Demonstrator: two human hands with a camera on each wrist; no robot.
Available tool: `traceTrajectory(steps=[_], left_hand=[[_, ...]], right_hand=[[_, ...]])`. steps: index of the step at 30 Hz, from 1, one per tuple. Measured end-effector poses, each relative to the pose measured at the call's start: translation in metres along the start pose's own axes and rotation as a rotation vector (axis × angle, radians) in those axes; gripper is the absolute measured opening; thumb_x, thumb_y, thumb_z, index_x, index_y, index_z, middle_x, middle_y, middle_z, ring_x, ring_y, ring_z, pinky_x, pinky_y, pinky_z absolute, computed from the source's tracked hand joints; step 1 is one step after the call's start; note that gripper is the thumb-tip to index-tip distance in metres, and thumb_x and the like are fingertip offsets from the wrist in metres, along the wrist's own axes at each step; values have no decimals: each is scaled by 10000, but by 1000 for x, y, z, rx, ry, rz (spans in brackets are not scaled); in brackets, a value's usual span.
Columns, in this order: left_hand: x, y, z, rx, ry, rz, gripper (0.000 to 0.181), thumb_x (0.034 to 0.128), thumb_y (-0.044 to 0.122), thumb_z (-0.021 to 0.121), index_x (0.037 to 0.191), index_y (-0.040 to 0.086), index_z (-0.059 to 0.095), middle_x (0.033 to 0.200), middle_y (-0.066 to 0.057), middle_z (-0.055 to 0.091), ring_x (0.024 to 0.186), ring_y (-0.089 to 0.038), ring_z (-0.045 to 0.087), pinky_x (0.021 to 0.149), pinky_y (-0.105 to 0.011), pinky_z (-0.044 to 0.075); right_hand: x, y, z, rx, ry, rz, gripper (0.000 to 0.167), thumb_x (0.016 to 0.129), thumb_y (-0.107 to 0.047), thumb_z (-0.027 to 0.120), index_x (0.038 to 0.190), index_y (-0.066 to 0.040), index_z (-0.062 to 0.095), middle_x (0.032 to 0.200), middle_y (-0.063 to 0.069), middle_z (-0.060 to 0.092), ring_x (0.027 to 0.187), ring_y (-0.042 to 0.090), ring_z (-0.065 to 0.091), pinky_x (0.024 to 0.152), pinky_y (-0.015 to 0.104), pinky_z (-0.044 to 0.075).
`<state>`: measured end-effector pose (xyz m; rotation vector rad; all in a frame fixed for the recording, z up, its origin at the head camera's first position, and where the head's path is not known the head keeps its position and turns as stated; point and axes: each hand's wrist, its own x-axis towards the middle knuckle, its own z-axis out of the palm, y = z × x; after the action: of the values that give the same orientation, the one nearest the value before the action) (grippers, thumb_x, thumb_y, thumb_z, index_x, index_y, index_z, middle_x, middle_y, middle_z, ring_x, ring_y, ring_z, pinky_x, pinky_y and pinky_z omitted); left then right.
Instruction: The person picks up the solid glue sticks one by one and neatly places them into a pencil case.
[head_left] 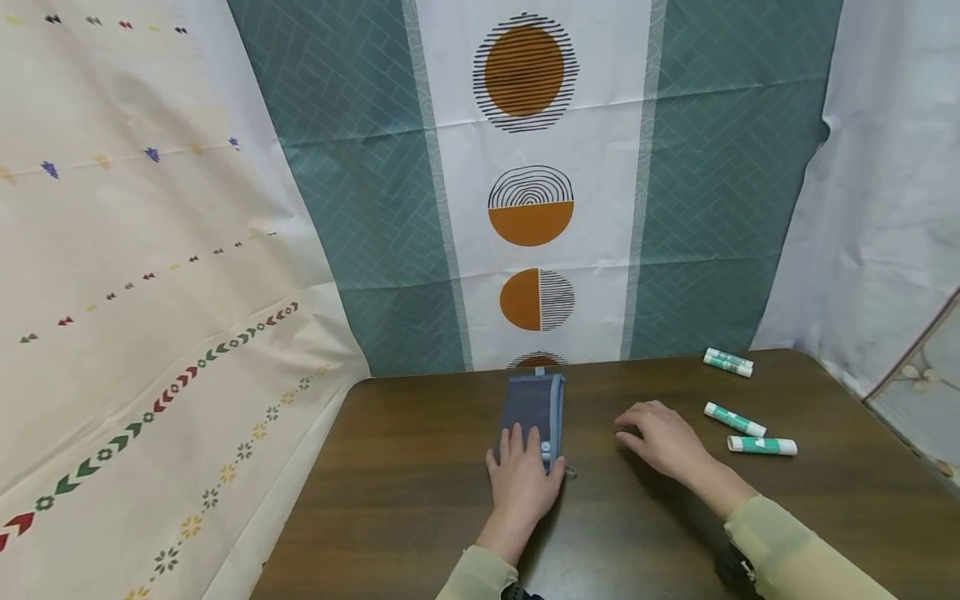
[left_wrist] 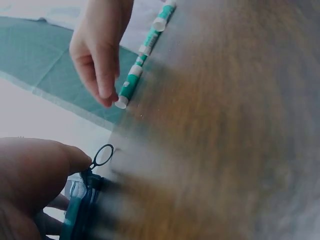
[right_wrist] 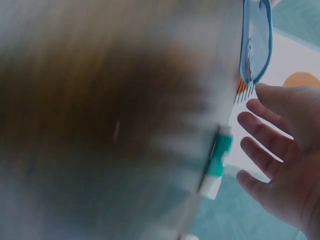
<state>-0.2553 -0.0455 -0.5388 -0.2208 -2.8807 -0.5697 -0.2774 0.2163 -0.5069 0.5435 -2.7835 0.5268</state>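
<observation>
A dark blue zip pouch with light blue edging lies on the table near its far edge. My left hand rests on its near end, fingers straight and spread. In the left wrist view, the thumb is beside a ring at the pouch's corner. My right hand is held over the table, right of the pouch, and holds nothing. Its fingers look loosely bent and apart in the right wrist view. Nearest to it are three green and white tubes like glue sticks: one, another and a farther one.
The brown wooden table ends at a hanging green and white cloth with orange circles. A cream patterned cloth hangs along the left, and a white cloth on the right.
</observation>
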Motion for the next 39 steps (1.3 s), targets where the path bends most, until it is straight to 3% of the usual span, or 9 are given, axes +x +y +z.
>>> traceTrajectory(steps=[6,16,20,27,39], left_hand=[[0,-4,2,-6,27,5,656,1041,455,744,1539,42,634,1653,-257,496,1566,-471,412,1191,-767,317],[-2,-5,7,-21,67,-2,588,1062,410,712,1530,60,645,1648,-241,512,1570,-453,415,1199,-757,318],[-2,-5,7,-30,95,-3,573,1052,363,713,1529,53,641,1637,-242,525,1560,-454,429,1192,-760,322],[-3,-6,7,-52,91,-11,556,1051,341,708,1521,48,647,1648,-242,511,1572,-452,412,1207,-760,301],[-3,-11,11,-70,127,22,551,1045,344,712,1491,22,670,1629,-266,525,1575,-477,398,1239,-736,267]], right_hand=[[-7,19,-14,-57,47,13,305,963,-164,867,1227,-21,812,1238,186,758,1243,472,650,1028,664,523],[-17,46,-18,-93,38,48,395,966,-194,864,1274,33,768,1299,267,715,1269,533,609,1035,691,501],[-17,50,-19,-116,33,59,402,962,-204,868,1261,45,765,1289,277,716,1258,537,619,1038,682,505],[-16,56,-19,-159,7,78,408,947,-197,880,1250,51,765,1269,288,721,1237,550,630,1023,681,514],[-13,65,-18,-140,-26,131,390,957,-171,866,1246,69,759,1248,293,723,1208,557,637,1019,677,514]])
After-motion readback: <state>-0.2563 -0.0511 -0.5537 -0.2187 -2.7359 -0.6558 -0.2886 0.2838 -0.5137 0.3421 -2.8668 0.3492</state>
